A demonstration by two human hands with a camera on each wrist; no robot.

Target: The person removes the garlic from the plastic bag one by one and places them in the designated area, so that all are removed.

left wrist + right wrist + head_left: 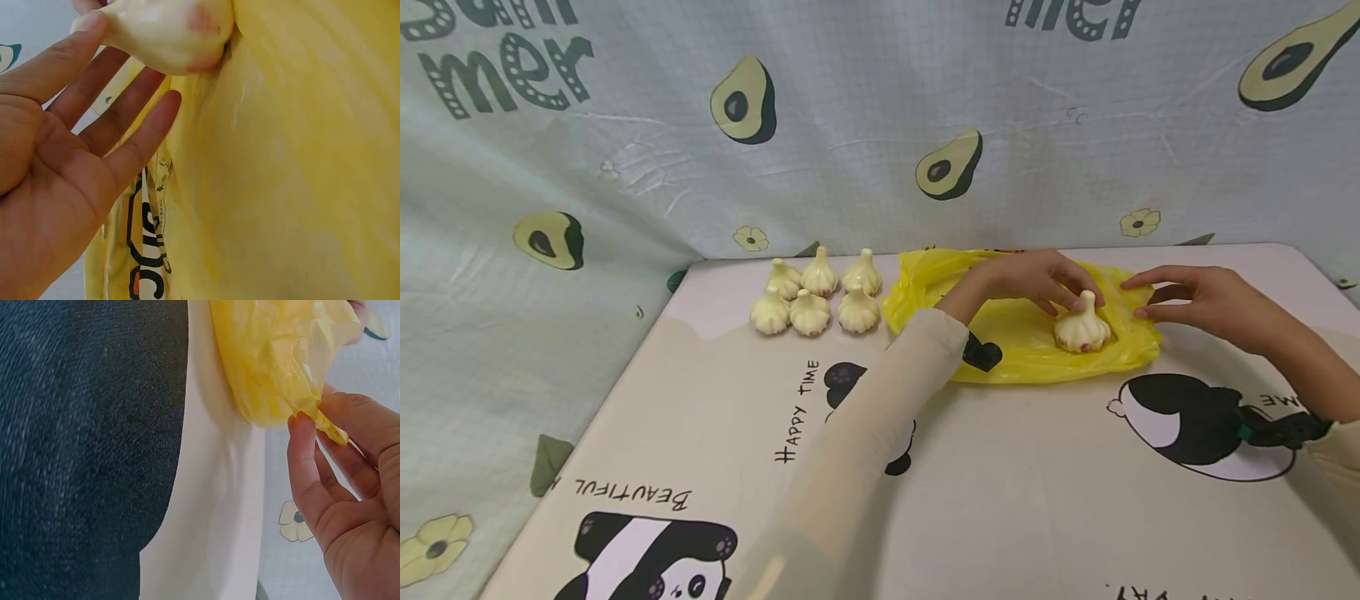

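Observation:
A garlic bulb point(1082, 325) stands on the yellow plastic bag point(1015, 337), near its right end. My left hand point(1037, 279) reaches over the bag and pinches this bulb by its stem. In the left wrist view the thumb lies on the stem of the garlic bulb point(181, 31), while the other fingers spread below it. At the bag's right end, my right hand point(1213, 304) holds a gathered corner. The right wrist view shows thumb and fingers point(304, 437) pinching that twisted corner of the bag point(275, 369).
Left of the bag, several garlic bulbs point(810, 312) stand in two rows near the table's back edge. A cover with panda prints lies over the table point(1000, 483). Behind it hangs a curtain point(850, 167) with avocado prints.

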